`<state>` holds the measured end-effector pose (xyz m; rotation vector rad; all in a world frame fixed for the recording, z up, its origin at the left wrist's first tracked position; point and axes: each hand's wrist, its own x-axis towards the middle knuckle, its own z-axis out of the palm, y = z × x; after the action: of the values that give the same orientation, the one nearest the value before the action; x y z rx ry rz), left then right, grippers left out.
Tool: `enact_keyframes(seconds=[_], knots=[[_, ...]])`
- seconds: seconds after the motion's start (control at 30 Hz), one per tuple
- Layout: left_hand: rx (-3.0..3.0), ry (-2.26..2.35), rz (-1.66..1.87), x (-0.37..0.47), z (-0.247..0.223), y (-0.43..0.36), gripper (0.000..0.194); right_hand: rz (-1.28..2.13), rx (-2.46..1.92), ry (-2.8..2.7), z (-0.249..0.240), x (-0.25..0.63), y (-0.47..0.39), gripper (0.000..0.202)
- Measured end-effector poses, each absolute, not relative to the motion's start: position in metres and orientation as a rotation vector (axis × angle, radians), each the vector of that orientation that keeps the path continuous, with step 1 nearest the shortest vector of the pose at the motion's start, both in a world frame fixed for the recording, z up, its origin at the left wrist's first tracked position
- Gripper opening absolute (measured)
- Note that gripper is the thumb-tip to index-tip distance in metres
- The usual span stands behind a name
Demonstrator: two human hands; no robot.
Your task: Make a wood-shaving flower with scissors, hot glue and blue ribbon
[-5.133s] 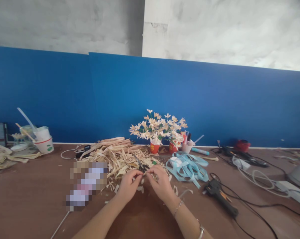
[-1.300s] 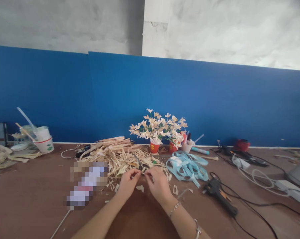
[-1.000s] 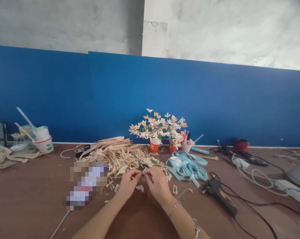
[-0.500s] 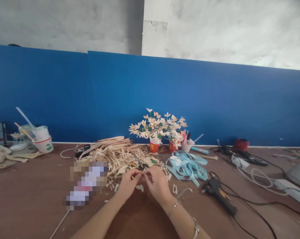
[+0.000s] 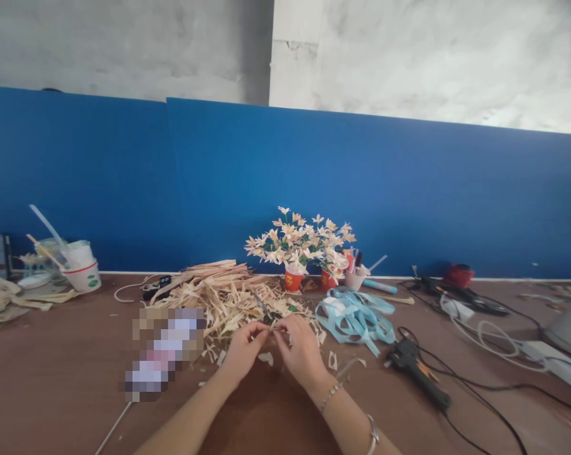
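Observation:
My left hand (image 5: 245, 349) and my right hand (image 5: 298, 344) meet fingertip to fingertip above the table's near middle. Both are closed in a pinch around something small and pale that I cannot make out. Just beyond my fingers lies a heap of dry, straw-coloured husk strips (image 5: 233, 297), with dark-handled scissors (image 5: 270, 314) resting on it. Small pale scraps (image 5: 266, 359) are scattered under and around my hands. Behind the heap, pale handmade flowers (image 5: 289, 237) stand in a red paper cup (image 5: 293, 278), with a second red cup (image 5: 329, 279) beside it.
Light blue ribbon (image 5: 356, 316) lies tangled right of my hands. A black glue gun (image 5: 418, 373) with cables rests further right, near a white power strip (image 5: 558, 366). A blurred-out phone-like object (image 5: 164, 354) is at the left. A white tub (image 5: 83, 277) stands far left, before a blue partition (image 5: 124, 183).

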<state>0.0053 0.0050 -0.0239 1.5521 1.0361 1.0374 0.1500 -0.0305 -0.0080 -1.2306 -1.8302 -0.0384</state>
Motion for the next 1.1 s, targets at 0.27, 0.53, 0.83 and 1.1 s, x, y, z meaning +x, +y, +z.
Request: enact_keyframes(seconds=[0.27,0.53,0.83,1.1], knots=[[1.701,1.138,1.058,0.005,-0.013,-0.001,0.022,0.325,-1.309,-1.542,-0.010,0.154,-0.028,0.013],[1.850,1.125,1.095,0.006,-0.012,-0.004,0.020,0.447,-1.225,-1.551,-0.008,0.157,-0.024,0.013],[1.910,1.173,1.143,0.005,-0.016,-0.003,0.017,0.471,-1.232,-1.557,-0.009,0.156,-0.025,0.014],[2.078,1.171,1.180,0.004,-0.012,-0.005,0.010,0.445,-1.220,-1.580,-0.007,0.155,-0.027,0.015]])
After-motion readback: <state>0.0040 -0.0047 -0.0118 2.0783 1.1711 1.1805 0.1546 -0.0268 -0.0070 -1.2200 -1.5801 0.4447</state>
